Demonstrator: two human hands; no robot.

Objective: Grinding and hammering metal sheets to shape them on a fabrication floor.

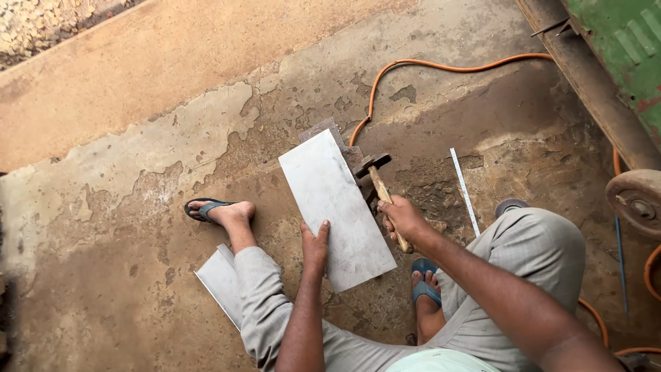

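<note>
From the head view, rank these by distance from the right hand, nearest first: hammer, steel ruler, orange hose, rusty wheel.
1. Hammer: gripped in the right hand by its wooden handle.
2. Steel ruler: flat on the floor just right of that hand.
3. Orange hose: its near bend lies on the floor above the hammer head.
4. Rusty wheel: at the frame's far right edge.

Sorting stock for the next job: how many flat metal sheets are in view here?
2. One metal sheet lies on the floor ahead, under the left hand, beside the hammer in the right hand. A second sheet lies partly hidden under the left leg.
</note>
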